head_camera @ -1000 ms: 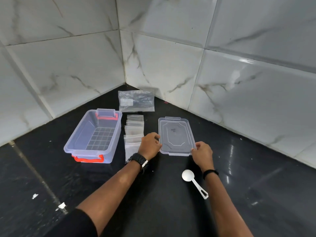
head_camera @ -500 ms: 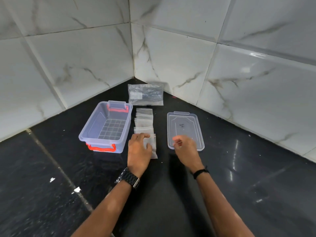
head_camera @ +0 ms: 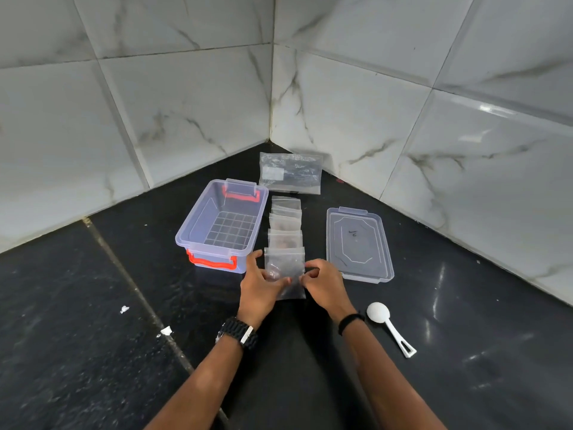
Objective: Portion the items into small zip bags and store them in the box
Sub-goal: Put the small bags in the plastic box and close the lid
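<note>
Both my hands pinch the nearest small zip bag (head_camera: 285, 268), left hand (head_camera: 259, 285) on its left edge, right hand (head_camera: 324, 282) on its right, at the front of the row of bags (head_camera: 286, 223) between the open box (head_camera: 223, 225) and its lid (head_camera: 358, 243). Half a second ago my left lay flat on that bag while my right hovered free near the lid. The white spoon (head_camera: 389, 325) lies on the dark surface (head_camera: 93, 321) by my right wrist.

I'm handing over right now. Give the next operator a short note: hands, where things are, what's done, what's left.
Left hand and right hand both pinch the nearest small clear zip bag, at the front of the row of small zip bags.
Clear plastic box with orange handles stands open and empty, left of the row; its clear lid lies to the right.
Larger clear supply bag lies at the back; white plastic spoon lies near the right wrist.
Done: lid off.
Left: fill the bags, box them.
</note>
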